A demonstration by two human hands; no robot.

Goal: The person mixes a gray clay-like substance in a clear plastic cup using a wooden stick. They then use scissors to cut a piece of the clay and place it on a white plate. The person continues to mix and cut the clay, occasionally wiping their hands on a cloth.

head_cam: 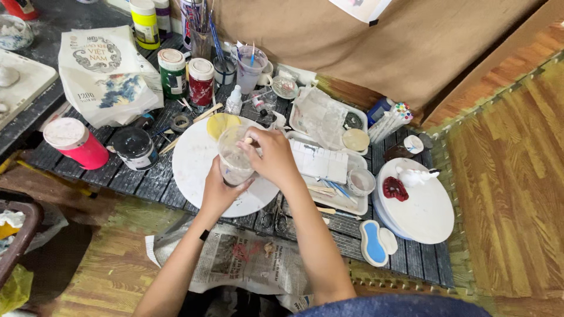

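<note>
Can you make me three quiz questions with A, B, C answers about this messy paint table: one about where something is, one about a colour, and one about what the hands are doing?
1. Where is the clear plastic cup?
A. Over the white round board
B. On the wooden floor
C. On the newspaper

2. What colour is the lidded tub at the table's left end?
A. Blue
B. Pink
C. Black

3. What is the left hand doing?
A. Lying flat
B. Holding scissors
C. Gripping the cup

Answers: 1 A, the cup is held above the board. 2 B, its side is bright pink. 3 C, its fingers wrap the cup while the right hand pinches a stick at its rim.
</note>
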